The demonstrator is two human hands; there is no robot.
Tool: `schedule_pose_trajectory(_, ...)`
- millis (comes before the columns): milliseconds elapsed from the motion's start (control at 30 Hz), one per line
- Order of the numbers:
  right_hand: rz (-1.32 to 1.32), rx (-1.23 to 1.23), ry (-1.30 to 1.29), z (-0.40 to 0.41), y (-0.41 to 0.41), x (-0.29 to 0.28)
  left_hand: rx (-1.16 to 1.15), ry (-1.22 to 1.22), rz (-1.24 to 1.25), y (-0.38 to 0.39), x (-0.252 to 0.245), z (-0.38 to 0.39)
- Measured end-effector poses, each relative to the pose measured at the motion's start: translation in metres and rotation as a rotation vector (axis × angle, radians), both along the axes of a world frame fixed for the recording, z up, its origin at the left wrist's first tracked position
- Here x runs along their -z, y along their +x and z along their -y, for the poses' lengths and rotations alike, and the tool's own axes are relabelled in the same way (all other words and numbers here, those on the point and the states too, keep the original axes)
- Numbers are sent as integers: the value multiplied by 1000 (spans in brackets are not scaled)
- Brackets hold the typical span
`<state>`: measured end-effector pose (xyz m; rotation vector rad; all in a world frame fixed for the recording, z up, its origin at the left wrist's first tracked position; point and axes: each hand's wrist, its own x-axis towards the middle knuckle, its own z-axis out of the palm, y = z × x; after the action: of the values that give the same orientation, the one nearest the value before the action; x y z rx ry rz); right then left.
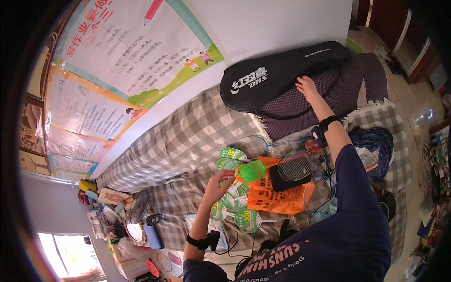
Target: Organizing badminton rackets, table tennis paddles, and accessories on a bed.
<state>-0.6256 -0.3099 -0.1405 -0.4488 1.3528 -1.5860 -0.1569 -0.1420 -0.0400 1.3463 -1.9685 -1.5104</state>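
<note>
My left hand (pixel 216 187) pinches the narrow orange end of a bright green plastic shuttlecock (pixel 252 171) between its fingertips. Below it lie several round green-and-white paddle fans (pixel 247 219) and an orange printed plastic bag (pixel 282 202). A black racket bag (pixel 278 75) with white lettering rests against the wall side of the sofa. Near its lower edge is my right hand (pixel 307 88), fingers apart and nothing in them; whether they touch the bag cannot be told. Both wrists wear black straps.
Badminton rackets (pixel 296 165) lie about the checked sofa cover (pixel 197 116), one over a black item. A purple woven mat (pixel 292 116) is under the racket bag. Dark blue fringed cloth (pixel 375 151) lies at right. A small fan (pixel 140 206) stands among clutter at left.
</note>
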Motion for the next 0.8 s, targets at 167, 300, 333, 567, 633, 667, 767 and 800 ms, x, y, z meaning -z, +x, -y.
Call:
schedule_pose_trajectory(167,38,-146,171,-40,40,27,65,-53,-20,-3,5,-15)
schedule_pose_trajectory(300,176,-299,191,-100,85,46,136,-94,25,-3,-2,-37)
schedule_pose_trajectory(333,257,-326,189,-120,95,52,159,-113,38,-2,-3,-42)
schedule_pose_trajectory(567,558,-267,496,-283,164,97,164,29,28,26,10,-66)
schedule_pose_trajectory(633,582,-285,557,-323,175,97,131,33,14,48,21,-71)
schedule_pose_trajectory(667,593,-247,540,-341,176,98,118,33,-1,60,24,-74)
schedule_pose_trajectory(767,623,-194,501,-395,164,106,82,52,-2,84,19,-80)
schedule_pose_trajectory(800,653,-165,464,-407,163,105,69,69,6,92,15,-81)
